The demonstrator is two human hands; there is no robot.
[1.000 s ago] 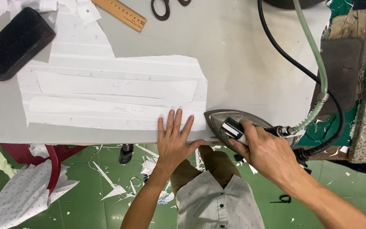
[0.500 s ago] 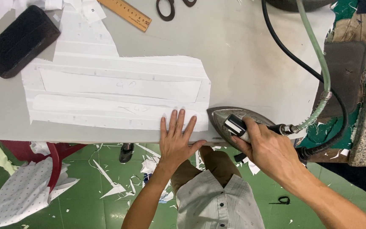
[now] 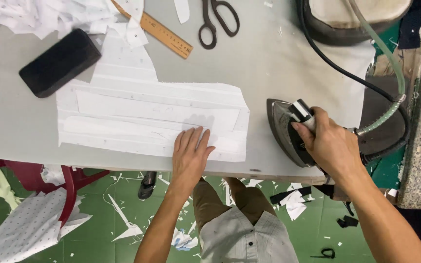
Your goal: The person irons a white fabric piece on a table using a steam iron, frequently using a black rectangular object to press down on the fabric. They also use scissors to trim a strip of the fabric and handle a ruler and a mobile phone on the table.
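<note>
Fingers of my left hand (image 3: 189, 155) lie flat and spread on the near edge of the white fabric pieces (image 3: 152, 119), pressing them down to the surface (image 3: 278, 63) and gripping nothing. Fingers of my right hand (image 3: 330, 146) are wrapped tight round the handle of the steam iron (image 3: 284, 130), which sits just to the right of the fabric's right edge, apart from it, its sole on the bare surface.

By my reckoning the work is at an early or in-between point: the layered strips are laid out and lined up, one over another, but the iron is off the cloth, so the pressing of this stack is not under way at this moment. I cannot tell from the look of the fabric how much has already been pressed.

Against a second ago, the iron has turned and drawn off: then its nose pointed left and nearly met the fabric's corner close by my left fingers; now it lies farther right, nose away from me. My left hand has shifted a little leftward and inward on the cloth.

Beyond my left fingers, further off, lie a black block (image 3: 59, 62), a wooden ruler (image 3: 154, 30) and dark scissors (image 3: 218, 20). A green hose (image 3: 385, 63) and a black cable (image 3: 337, 65) trail from the iron.
</note>
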